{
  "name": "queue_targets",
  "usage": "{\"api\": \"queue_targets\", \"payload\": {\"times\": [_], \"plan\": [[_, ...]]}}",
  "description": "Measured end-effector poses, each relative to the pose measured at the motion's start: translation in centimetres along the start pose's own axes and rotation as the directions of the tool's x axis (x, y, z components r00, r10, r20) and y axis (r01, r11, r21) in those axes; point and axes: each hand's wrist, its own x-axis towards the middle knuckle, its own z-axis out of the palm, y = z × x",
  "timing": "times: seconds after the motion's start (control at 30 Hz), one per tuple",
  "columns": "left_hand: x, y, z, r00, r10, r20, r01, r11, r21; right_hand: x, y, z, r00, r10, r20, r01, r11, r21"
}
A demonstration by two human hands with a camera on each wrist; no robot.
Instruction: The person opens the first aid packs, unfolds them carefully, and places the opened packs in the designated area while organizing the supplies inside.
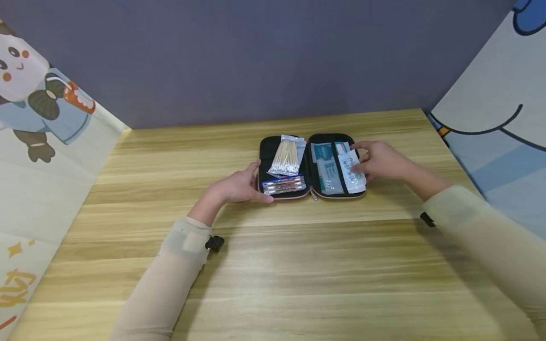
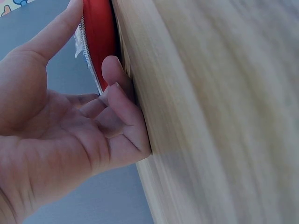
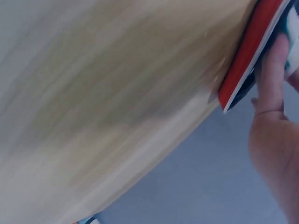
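Observation:
A small black-lined zip case point(image 1: 313, 183) lies spread open on the table, red outside. Its left half holds a bag of cotton swabs point(image 1: 286, 157) and, nearer the front, clear-wrapped sticks point(image 1: 285, 185). Under a black strap in the right half sit teal-and-clear packets point(image 1: 327, 166). My left hand point(image 1: 239, 185) grips the case's left side, thumb along the front corner; in the left wrist view its other fingers curl against the red side point(image 2: 99, 42). At the right half, my right hand point(image 1: 381, 160) pinches a white printed packet point(image 1: 351, 173), partly hidden by the fingers.
The wood-grain table point(image 1: 298, 274) reaches back to a grey-blue partition point(image 1: 273, 61). Panels with cartoon prints stand at left point(image 1: 25, 189) and right point(image 1: 503, 142). A zip pull point(image 1: 314, 195) hangs at the case's front.

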Motion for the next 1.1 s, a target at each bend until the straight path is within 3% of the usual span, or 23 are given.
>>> {"api": "queue_targets", "payload": {"times": [0.37, 0.57, 0.73, 0.83, 0.93, 1.1], "plan": [[0.0, -0.2, 0.1, 1.000, 0.004, 0.001, -0.004, 1.000, 0.030, -0.3, -1.8, 1.2, 0.998, 0.052, -0.035, -0.053, 0.998, -0.029], [0.1, -0.1, 0.0, 1.000, 0.008, 0.001, -0.008, 0.999, 0.040, -0.3, -1.4, 1.3, 0.989, 0.118, -0.092, -0.110, 0.991, 0.081], [0.2, -0.4, 0.0, 1.000, 0.010, 0.005, -0.010, 1.000, 0.026, -0.1, -0.8, 1.4, 0.993, 0.112, -0.033, -0.110, 0.992, 0.065], [0.2, -0.5, 0.0, 1.000, 0.014, 0.010, -0.014, 1.000, 0.015, -0.1, -0.8, 1.3, 0.997, 0.081, -0.008, -0.081, 0.997, 0.000], [0.1, -0.4, 0.1, 1.000, 0.012, 0.009, -0.012, 1.000, 0.020, -0.4, -1.1, 1.3, 0.999, 0.049, -0.017, -0.051, 0.990, -0.135], [0.2, -0.1, 0.1, 1.000, 0.010, 0.006, -0.010, 0.999, 0.031, -1.0, -1.6, 1.6, 0.999, 0.035, -0.038, -0.047, 0.920, -0.389]]}}
